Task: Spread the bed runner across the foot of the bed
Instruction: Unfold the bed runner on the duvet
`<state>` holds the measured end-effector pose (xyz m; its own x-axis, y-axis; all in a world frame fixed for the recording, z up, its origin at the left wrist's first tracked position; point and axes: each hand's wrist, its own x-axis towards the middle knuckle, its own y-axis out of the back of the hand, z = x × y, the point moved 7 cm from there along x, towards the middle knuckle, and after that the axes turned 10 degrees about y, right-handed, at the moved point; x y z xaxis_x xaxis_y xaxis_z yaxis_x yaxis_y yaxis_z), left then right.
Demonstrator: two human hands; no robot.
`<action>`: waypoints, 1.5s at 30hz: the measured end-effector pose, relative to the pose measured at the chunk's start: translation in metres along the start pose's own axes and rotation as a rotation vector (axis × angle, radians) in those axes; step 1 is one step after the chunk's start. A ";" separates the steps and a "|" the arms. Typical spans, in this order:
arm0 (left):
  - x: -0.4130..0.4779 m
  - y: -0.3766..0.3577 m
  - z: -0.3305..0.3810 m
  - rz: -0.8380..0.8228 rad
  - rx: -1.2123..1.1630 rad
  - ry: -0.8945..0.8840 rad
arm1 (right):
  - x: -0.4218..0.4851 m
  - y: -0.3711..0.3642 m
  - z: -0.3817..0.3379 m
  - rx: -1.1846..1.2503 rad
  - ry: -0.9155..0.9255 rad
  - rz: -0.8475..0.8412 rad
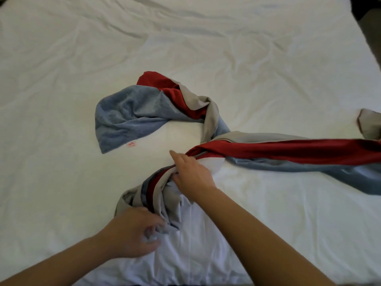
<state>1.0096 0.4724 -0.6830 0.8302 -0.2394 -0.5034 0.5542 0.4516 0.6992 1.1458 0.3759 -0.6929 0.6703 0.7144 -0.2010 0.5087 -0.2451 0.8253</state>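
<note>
Bed runner [268, 148], red, grey and blue, lies twisted and bunched across white sheet [268, 58]; one end fanned out left of centre, other trailing off right. Left hand [134, 232] near bed edge, fingers curled into grey folds. Right hand [191, 174] grips twisted middle, index finger pointing out straight.
</note>
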 end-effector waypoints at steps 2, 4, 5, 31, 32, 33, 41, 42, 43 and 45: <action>0.001 0.025 -0.010 0.328 -0.197 0.203 | 0.001 -0.011 0.000 -0.099 -0.003 -0.060; -0.001 0.044 -0.027 0.640 -0.289 0.357 | -0.008 -0.017 0.000 -0.184 0.063 -0.084; 0.000 0.047 -0.040 0.697 -0.291 0.448 | -0.014 -0.017 0.000 -0.192 0.091 -0.077; 0.032 0.116 -0.104 0.249 0.606 0.396 | -0.043 -0.032 -0.051 -0.290 -0.060 -0.174; 0.031 0.131 -0.108 0.276 0.656 0.386 | -0.037 -0.032 -0.062 -0.274 -0.067 -0.149; 0.030 0.145 -0.113 0.302 0.700 0.374 | -0.030 -0.034 -0.074 -0.258 -0.070 -0.123; 0.015 0.157 -0.161 0.250 0.759 0.237 | 0.009 -0.082 -0.123 -0.127 -0.203 -0.165; 0.015 0.146 -0.165 0.200 0.751 0.198 | 0.012 -0.081 -0.121 -0.099 -0.233 -0.165; 0.015 0.139 -0.168 0.180 0.731 0.164 | 0.016 -0.076 -0.120 -0.085 -0.249 -0.139; 0.014 0.140 -0.174 0.216 0.626 0.134 | 0.026 -0.057 -0.117 -0.120 -0.231 -0.037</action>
<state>1.0887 0.6820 -0.6806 0.9340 -0.0724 -0.3500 0.3407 -0.1153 0.9331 1.0707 0.4850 -0.6831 0.7648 0.5497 -0.3360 0.4766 -0.1318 0.8692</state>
